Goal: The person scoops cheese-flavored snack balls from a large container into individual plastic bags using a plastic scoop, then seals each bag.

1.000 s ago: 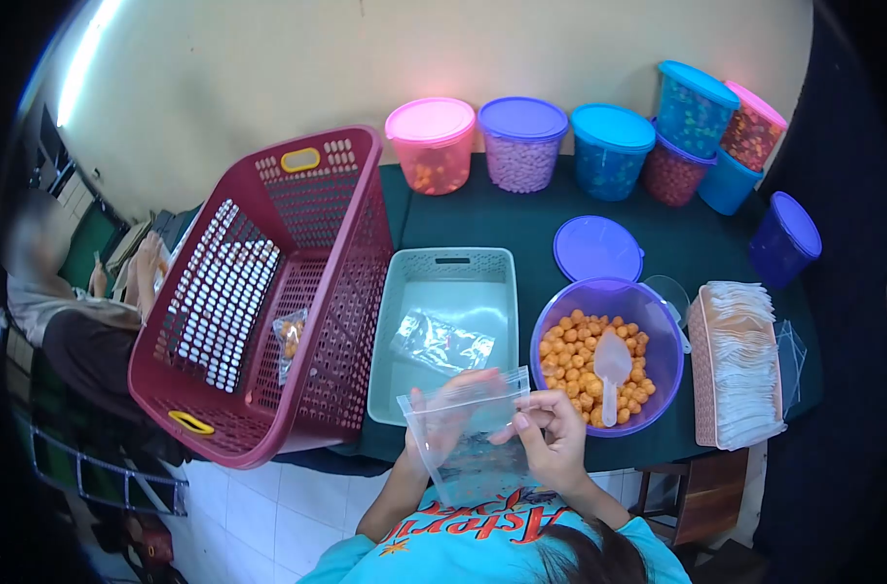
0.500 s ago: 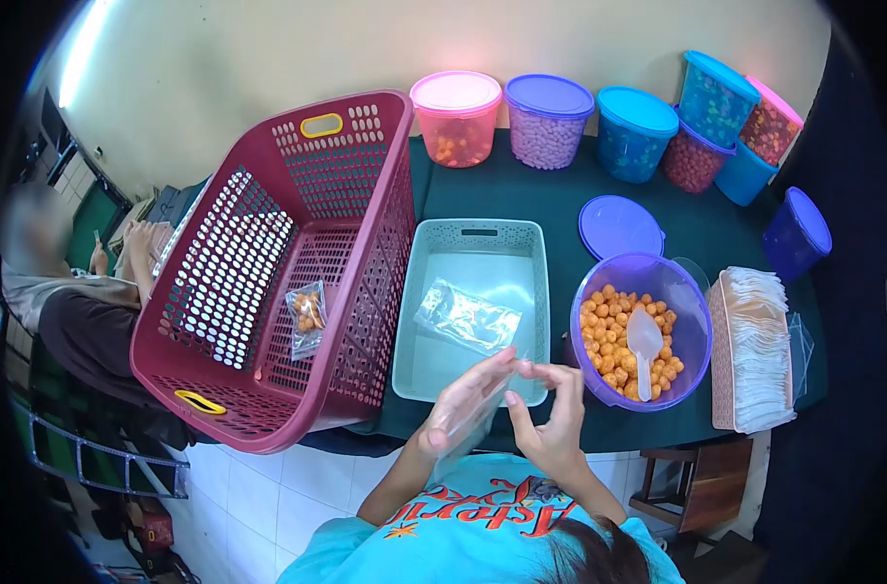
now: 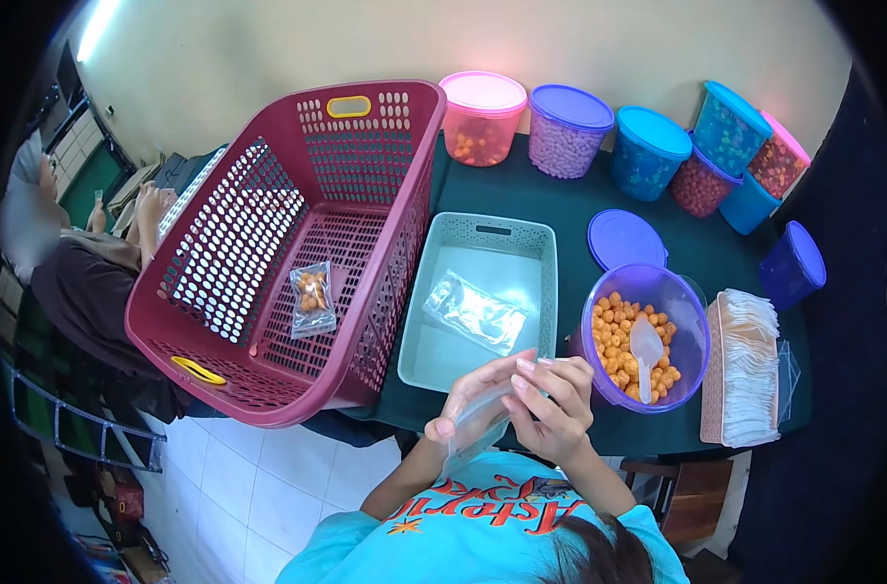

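Note:
My left hand and my right hand meet over the table's front edge, both pinching an empty clear plastic bag that hangs crumpled below them. Just right of my hands stands a purple bowl of orange snack balls with a clear scoop lying in it. Behind my hands a pale green tray holds one clear bag. A red basket at the left holds a small bag of orange balls.
A pink tray with a stack of clear bags sits at the right edge. A loose purple lid lies behind the bowl. Several lidded tubs line the wall. Another person sits at the far left.
The bag was held spread open between my hands; now my hands have closed together and the bag is bunched between them. The view has shifted slightly left.

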`<state>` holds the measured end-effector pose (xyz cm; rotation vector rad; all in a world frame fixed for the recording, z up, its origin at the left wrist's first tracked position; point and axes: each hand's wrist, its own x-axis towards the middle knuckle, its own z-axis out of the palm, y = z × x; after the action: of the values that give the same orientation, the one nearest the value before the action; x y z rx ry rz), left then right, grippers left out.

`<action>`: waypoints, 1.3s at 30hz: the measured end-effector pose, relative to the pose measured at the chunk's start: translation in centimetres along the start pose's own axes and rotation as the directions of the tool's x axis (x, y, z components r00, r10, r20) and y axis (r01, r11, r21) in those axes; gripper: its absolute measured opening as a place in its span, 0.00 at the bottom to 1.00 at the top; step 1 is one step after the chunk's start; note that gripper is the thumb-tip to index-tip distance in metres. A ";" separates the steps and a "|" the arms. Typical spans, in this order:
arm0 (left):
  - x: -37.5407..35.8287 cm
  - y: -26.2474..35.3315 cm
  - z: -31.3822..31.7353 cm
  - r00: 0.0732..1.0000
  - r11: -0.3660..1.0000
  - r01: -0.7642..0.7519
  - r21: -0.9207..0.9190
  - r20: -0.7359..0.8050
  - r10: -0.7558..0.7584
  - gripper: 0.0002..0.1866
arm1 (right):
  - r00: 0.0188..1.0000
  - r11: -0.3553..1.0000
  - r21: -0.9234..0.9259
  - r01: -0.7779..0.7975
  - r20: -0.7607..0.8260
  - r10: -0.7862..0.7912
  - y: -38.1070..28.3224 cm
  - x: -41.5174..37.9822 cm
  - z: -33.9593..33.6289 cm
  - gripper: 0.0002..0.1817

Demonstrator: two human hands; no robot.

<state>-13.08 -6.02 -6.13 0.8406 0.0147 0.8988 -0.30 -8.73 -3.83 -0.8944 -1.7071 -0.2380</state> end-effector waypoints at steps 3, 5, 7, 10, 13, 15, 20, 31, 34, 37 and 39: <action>0.3 0.3 0.6 0.998 0.995 0.057 -0.079 -0.019 -0.058 0.61 | 0.998 0.999 -0.044 0.031 -0.058 -0.034 0.4 -0.5 0.5 0.16; 0.5 0.0 0.5 0.999 0.994 0.031 -0.103 -0.036 -0.035 0.59 | 0.994 0.996 -0.065 0.053 -0.092 -0.059 0.8 -0.6 0.6 0.15; 0.9 -0.3 0.1 1.000 0.997 0.020 -0.068 0.003 -0.020 0.57 | 0.986 0.990 -0.090 0.107 -0.121 -0.118 1.1 -0.9 0.4 0.13; 1.4 -0.6 -1.7 0.998 0.991 -0.007 0.132 0.057 0.000 0.54 | 0.984 0.998 0.002 0.057 0.170 -0.056 1.3 0.5 -1.9 0.10; 1.4 0.3 -2.5 0.998 0.932 0.009 0.362 0.055 -0.031 0.51 | 0.894 0.997 0.050 -0.065 0.446 0.035 1.2 2.2 -4.3 0.07; 1.6 0.8 -2.7 0.996 0.879 0.036 0.475 0.051 -0.068 0.50 | 0.795 0.979 0.108 -0.174 0.602 0.075 1.4 2.4 -5.0 0.05; 1.6 0.4 -1.9 0.967 0.912 0.157 0.379 0.129 -0.220 0.57 | 0.725 0.967 0.125 -0.223 0.684 0.079 1.8 3.2 -6.4 0.07; 0.8 -1.3 -3.6 0.831 0.858 0.364 0.363 0.288 -0.475 0.54 | 0.688 0.922 0.144 -0.359 0.709 0.157 3.3 4.2 -9.6 0.08; 1.1 -1.0 -4.8 0.767 0.798 0.447 0.404 0.286 -0.575 0.51 | 0.665 0.926 0.137 -0.351 0.733 0.144 3.7 4.3 -9.6 0.07; 0.6 -1.1 -5.6 0.729 0.775 0.432 0.461 0.328 -0.601 0.59 | 0.674 0.925 0.121 -0.360 0.719 0.168 3.6 4.0 -9.0 0.10; 0.5 -1.3 -5.7 0.693 0.758 0.451 0.471 0.350 -0.630 0.64 | 0.681 0.925 0.104 -0.365 0.707 0.189 3.3 3.7 -8.9 0.12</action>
<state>-13.84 -2.45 -10.73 1.2994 -0.0158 0.0761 8.22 -9.89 1.62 -1.1284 -2.1756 0.5835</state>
